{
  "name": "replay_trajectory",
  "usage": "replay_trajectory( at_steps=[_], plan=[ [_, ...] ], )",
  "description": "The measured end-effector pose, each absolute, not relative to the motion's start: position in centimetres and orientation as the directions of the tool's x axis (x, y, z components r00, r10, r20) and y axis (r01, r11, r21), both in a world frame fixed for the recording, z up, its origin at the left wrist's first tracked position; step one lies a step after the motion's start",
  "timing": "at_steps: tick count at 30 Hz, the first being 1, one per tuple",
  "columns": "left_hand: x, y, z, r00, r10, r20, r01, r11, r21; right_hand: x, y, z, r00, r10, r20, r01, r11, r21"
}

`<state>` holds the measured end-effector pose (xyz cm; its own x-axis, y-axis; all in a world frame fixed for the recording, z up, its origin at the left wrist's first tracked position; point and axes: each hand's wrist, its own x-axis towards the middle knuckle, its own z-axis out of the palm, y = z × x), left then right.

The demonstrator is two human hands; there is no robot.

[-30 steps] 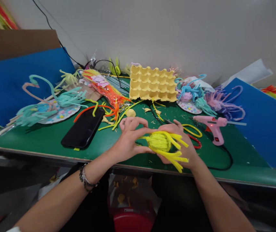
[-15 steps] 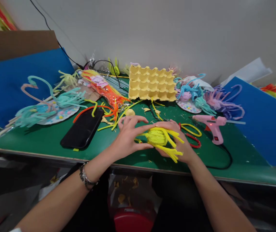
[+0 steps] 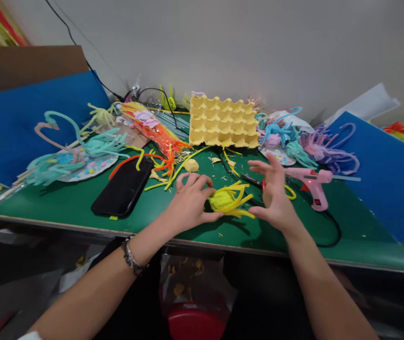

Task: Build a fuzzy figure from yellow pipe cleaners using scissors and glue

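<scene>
A yellow pipe-cleaner bundle (image 3: 227, 200), a round body with loose strands fanning to the right, rests on the green table (image 3: 63, 205) near its front edge. My left hand (image 3: 189, 204) is curled round the bundle's left side and holds it. My right hand (image 3: 274, 193) hovers just to the right of the strands with its fingers spread, touching nothing. A pink glue gun (image 3: 311, 184) lies right of that hand, and red and yellow scissor handles (image 3: 289, 191) peek out behind it.
A black phone (image 3: 124, 186) lies left of my hands. A yellow egg tray (image 3: 223, 122) stands at the back, with pipe-cleaner figures on paper plates (image 3: 78, 163) to the left and more (image 3: 294, 141) to the right. Blue sheets (image 3: 382, 179) flank both sides. The glue gun's cable (image 3: 332, 231) loops along the front.
My right hand has let go of the yellow bundle and opened, lifting off to the right. The bundle has dropped onto the table under my left hand.
</scene>
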<state>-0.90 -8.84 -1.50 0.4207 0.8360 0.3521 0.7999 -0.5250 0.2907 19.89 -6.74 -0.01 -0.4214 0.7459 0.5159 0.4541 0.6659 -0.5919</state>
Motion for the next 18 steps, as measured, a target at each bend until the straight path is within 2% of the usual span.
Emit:
replay_trajectory(
  at_steps=[2,5,8,10,18],
  plan=[
    [-0.7,-8.9,-1.6,0.412,0.839,0.355,0.801,-0.519,0.298,19.8,-7.4,1.0,-0.42,0.72,0.552,0.534,0.688,-0.491],
    [-0.2,-9.1,-1.8,0.425,0.831,0.358,0.786,-0.535,0.309,19.3,-8.4,1.9,-0.52,0.721,0.458,0.7,0.667,-0.255],
    [0.1,-9.2,-1.9,0.453,0.818,0.355,0.772,-0.559,0.304,18.9,-8.8,1.7,-0.581,0.723,0.373,0.743,0.659,-0.12],
    [0.2,-9.3,-2.0,0.457,0.817,0.352,0.77,-0.561,0.302,18.9,-8.7,1.3,-0.579,0.737,0.349,0.753,0.647,-0.116],
    [0.3,-9.0,-2.3,0.422,0.843,0.333,0.763,-0.529,0.371,19.9,-7.8,0.9,-0.572,0.782,0.248,0.736,0.622,-0.266]
  ],
)
